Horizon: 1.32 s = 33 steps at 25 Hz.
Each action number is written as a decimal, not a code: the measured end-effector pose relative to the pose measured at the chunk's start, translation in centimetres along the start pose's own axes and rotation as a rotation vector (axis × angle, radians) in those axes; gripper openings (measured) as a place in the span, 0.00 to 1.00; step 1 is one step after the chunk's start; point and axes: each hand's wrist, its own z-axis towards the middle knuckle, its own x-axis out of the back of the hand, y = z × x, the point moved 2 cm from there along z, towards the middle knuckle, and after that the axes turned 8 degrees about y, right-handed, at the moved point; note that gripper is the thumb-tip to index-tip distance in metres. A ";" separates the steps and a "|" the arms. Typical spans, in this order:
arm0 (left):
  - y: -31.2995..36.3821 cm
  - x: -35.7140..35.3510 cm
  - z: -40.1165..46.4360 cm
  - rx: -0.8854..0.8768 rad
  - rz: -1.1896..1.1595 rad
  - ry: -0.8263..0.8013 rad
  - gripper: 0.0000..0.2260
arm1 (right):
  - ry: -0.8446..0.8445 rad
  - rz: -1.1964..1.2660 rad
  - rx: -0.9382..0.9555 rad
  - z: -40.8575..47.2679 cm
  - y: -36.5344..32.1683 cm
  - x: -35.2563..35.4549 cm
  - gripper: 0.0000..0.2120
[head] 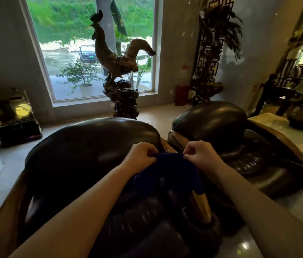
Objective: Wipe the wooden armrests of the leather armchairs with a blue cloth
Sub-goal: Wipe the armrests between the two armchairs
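Left hand (141,155) and right hand (199,153) each pinched the blue cloth (167,174) over the wooden armrest (202,205) — a loose pinch might drop it onto the leather.

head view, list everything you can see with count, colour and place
leather armchairs: two, dark brown, side by side in the foreground
wooden armrest: one, golden brown, right side of the near chair, upper part under the cloth
blue cloth: one, dark blue, held over that armrest
rooster sculpture: one, dark brown, on a carved stand before the window
window: one, white frame, back wall
potted plant: one, green in a white pot, outside the window
car: one, dark, outside
red box: one, floor right of the window
left hand: one, pinching the cloth's top edge
right hand: one, pinching the same edge
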 end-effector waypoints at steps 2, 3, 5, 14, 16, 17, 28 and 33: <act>1.4 -3.4 2.3 -0.009 -0.007 -0.012 0.08 | -0.012 -0.021 -0.017 1.0 3.8 1.2 0.05; 1.8 -5.0 3.5 -0.017 -0.012 -0.014 0.08 | -0.023 -0.037 -0.021 1.7 5.5 1.6 0.06; 2.5 -8.4 6.2 -0.019 -0.047 -0.018 0.08 | -0.032 -0.048 -0.038 3.5 9.1 2.5 0.08; 1.3 -21.7 15.4 0.157 -0.075 -0.103 0.08 | -0.193 0.010 -0.090 11.3 24.1 0.7 0.11; 0.3 -24.2 16.5 0.206 -0.072 -0.089 0.08 | -0.234 0.040 -0.086 12.6 27.1 -0.8 0.11; -0.3 -25.8 17.0 0.238 -0.068 -0.075 0.09 | -0.257 0.059 -0.069 13.3 28.8 -1.8 0.10; -9.6 -43.5 20.3 0.639 -0.048 0.041 0.11 | -0.581 0.103 -0.081 19.8 46.2 -16.1 0.10; -16.4 -47.7 23.5 0.706 -0.035 -0.011 0.12 | -0.662 0.085 -0.111 22.7 50.4 -23.8 0.08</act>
